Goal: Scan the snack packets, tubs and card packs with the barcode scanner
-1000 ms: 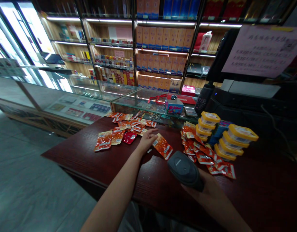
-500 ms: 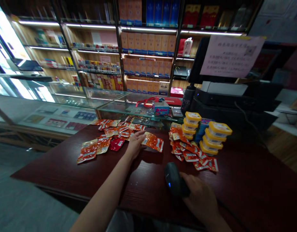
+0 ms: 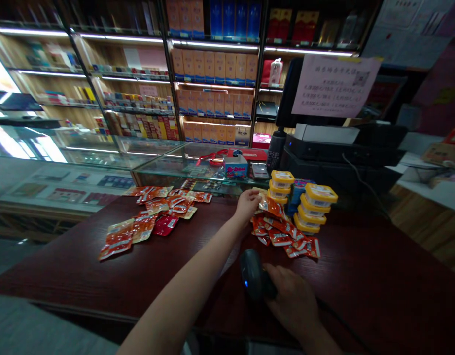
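Observation:
My left hand (image 3: 248, 206) reaches to the right-hand pile of orange snack packets (image 3: 281, 237), its fingers closed on the edge of one snack packet (image 3: 270, 206) at the top of that pile. In my right hand (image 3: 294, 298) is a black barcode scanner (image 3: 252, 276) with a small blue light, held low over the dark wooden counter (image 3: 197, 276). Another spread of orange snack packets (image 3: 116, 237) lies to the left, with a red packet (image 3: 165, 225) among them. Behind the right pile stand two stacks of yellow-lidded tubs (image 3: 311, 207).
At the back, a glass display case (image 3: 168, 160) carries a small blue and pink box (image 3: 235, 166) and a red lanyard (image 3: 212, 158). A monitor with a paper notice (image 3: 332, 86) stands at right above a black machine (image 3: 345, 150). The scanner's cable (image 3: 345, 323) trails right.
My left hand has carried a snack packet from mid-counter rightward to the right pile. My right hand still holds the scanner. The view has shifted slightly to the right.

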The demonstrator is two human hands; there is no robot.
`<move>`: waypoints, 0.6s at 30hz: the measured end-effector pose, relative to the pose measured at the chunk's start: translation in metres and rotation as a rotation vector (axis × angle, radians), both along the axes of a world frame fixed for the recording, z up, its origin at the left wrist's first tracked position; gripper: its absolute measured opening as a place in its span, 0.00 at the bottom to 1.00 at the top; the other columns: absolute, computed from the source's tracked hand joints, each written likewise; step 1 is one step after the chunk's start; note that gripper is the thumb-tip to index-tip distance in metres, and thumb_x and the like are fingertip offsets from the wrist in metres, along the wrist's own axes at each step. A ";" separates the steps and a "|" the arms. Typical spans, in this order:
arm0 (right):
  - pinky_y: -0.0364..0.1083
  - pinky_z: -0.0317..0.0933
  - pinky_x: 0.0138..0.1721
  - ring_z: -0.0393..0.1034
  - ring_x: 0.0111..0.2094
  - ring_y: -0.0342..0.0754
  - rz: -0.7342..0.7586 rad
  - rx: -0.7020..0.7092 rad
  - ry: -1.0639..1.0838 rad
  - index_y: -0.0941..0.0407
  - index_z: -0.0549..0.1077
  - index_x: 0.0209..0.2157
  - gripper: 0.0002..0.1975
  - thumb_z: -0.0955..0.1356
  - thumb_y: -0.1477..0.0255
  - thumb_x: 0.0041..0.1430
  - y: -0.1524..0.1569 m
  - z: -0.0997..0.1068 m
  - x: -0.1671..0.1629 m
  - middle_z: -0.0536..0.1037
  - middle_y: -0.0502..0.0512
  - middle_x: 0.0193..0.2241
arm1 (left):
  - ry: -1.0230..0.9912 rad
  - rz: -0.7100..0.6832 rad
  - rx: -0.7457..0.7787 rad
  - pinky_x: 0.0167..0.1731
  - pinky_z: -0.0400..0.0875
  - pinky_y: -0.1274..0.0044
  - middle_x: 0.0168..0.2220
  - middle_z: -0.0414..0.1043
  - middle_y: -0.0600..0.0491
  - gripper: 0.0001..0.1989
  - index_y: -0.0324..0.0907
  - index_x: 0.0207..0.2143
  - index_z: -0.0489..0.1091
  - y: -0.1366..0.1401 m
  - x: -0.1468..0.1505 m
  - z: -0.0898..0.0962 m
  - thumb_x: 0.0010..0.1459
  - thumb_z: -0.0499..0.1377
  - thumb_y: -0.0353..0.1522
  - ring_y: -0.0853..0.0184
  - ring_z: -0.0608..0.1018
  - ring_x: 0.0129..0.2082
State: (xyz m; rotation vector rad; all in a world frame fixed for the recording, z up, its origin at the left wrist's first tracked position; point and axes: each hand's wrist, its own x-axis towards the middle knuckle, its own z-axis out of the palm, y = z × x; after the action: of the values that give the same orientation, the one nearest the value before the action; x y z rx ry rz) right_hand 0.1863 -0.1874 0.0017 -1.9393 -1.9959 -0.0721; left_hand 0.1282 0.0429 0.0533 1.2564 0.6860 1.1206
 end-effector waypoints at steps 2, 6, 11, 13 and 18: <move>0.45 0.59 0.42 0.71 0.40 0.49 -0.003 -0.007 -0.002 0.53 0.70 0.49 0.22 0.64 0.79 0.51 0.000 0.002 0.000 0.77 0.53 0.39 | 0.090 0.042 0.107 0.33 0.74 0.73 0.29 0.76 0.50 0.12 0.37 0.36 0.72 0.009 0.005 -0.007 0.45 0.64 0.27 0.65 0.77 0.29; 0.45 0.60 0.43 0.71 0.40 0.48 0.001 0.009 -0.002 0.53 0.70 0.49 0.21 0.64 0.78 0.51 0.000 0.002 0.000 0.77 0.53 0.39 | 0.112 0.032 0.206 0.41 0.72 0.71 0.37 0.77 0.47 0.15 0.38 0.40 0.72 0.013 0.003 -0.015 0.46 0.63 0.25 0.62 0.78 0.39; 0.46 0.59 0.42 0.71 0.41 0.49 0.015 0.020 0.000 0.53 0.70 0.49 0.22 0.63 0.80 0.51 0.000 -0.005 0.001 0.77 0.53 0.39 | 0.126 0.032 0.225 0.44 0.70 0.70 0.40 0.76 0.46 0.13 0.38 0.41 0.71 0.001 -0.016 -0.018 0.50 0.60 0.25 0.63 0.77 0.40; 0.46 0.59 0.41 0.71 0.40 0.49 0.019 0.023 0.005 0.53 0.70 0.49 0.22 0.63 0.80 0.52 0.000 -0.008 0.002 0.77 0.53 0.39 | 0.197 0.110 0.282 0.44 0.70 0.70 0.39 0.76 0.46 0.12 0.38 0.39 0.71 -0.001 -0.032 -0.019 0.50 0.59 0.25 0.63 0.77 0.39; 0.46 0.60 0.40 0.71 0.40 0.49 0.035 0.040 -0.010 0.53 0.68 0.50 0.21 0.62 0.78 0.53 -0.002 -0.013 0.005 0.77 0.54 0.39 | 0.639 0.401 0.519 0.48 0.64 0.66 0.39 0.73 0.45 0.11 0.41 0.37 0.73 -0.003 -0.097 -0.019 0.51 0.57 0.25 0.58 0.73 0.42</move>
State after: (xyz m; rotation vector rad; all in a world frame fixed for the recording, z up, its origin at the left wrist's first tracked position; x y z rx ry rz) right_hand 0.1913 -0.1893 -0.0117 -1.8824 -2.0186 -0.1122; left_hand 0.0313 0.0403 0.0347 2.0248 1.2123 1.2699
